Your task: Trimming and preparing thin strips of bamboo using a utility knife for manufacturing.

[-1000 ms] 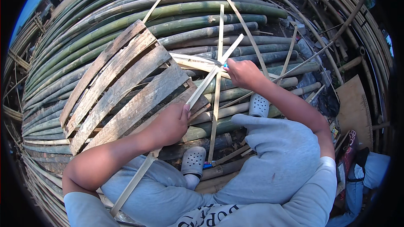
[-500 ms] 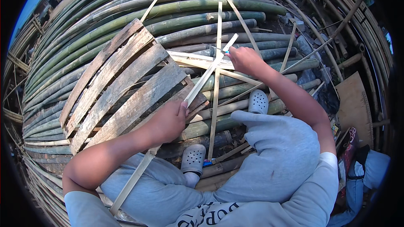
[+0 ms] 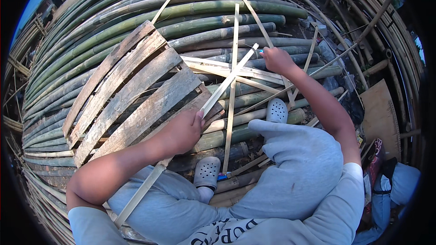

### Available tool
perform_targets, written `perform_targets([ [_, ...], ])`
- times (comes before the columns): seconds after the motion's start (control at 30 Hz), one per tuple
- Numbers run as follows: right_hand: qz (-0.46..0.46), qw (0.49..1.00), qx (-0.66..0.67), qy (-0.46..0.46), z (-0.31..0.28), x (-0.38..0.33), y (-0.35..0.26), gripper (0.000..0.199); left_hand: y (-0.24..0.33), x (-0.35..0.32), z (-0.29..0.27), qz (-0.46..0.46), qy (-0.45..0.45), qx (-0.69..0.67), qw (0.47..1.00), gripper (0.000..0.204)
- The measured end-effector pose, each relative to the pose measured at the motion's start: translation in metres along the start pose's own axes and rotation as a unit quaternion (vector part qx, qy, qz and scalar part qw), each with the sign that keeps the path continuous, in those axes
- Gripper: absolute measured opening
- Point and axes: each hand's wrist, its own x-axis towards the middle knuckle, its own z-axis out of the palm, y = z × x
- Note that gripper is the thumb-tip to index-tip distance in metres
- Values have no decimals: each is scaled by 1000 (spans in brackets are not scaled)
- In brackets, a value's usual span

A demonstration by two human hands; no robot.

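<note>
**Two hands on one bamboo strip**

Gripping a long, pale, flat bamboo strip [image 3: 227,83], the left hand [image 3: 181,131] is curled into a closed fist around its middle, thumb uppermost and pressed against the strip's upper face. The left forearm runs bare from the lower left, elbow bent low beside the knee. The strip slants from the lower left, passing over the lap in grey trousers, up to the right, where its far end reaches the right hand [image 3: 277,60].

The right arm stretches almost straight forward over the raised right knee. Its hand is closed, knuckles up, at the strip's upper end, and a small blue object [image 3: 260,51] shows at the thumb side; what exactly the fingers clasp there cannot be told.

Beside the left hand lies a weathered grey wooden slat pallet [image 3: 131,90], tilted on a wide stack of green bamboo poles [image 3: 181,9]. More thin, pale split strips [image 3: 232,109] lie crossed over the poles between the two hands. Two light grey perforated clogs [image 3: 207,171] rest on the poles under the strip, one near each knee. A brown cardboard sheet [image 3: 381,113] lies at the right.
</note>
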Motion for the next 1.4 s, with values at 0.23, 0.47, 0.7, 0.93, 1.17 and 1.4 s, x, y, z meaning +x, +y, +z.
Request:
perform_targets([
  [0.23,-50,991,102,-74,-30,-26,-114,27,-13,2,6,26,7,-18,999,46],
  [0.47,20,999,26,-18,9,-1,17,32,6,0,0,-14,-11,5,1000,46],
  [0.7,-73,989,107,-70,-30,-25,-117,29,-9,1,4,21,3,-5,1000,46],
  [0.93,41,997,0,-64,-7,-5,-27,30,4,1,-1,11,-9,-4,1000,46],
  [1.17,-24,987,128,-97,-32,-22,-108,30,-14,2,6,-5,-4,-14,1000,46],
  [1.4,-90,984,146,-37,-12,-26,-78,26,-4,8,7,1,4,-23,1000,44],
])
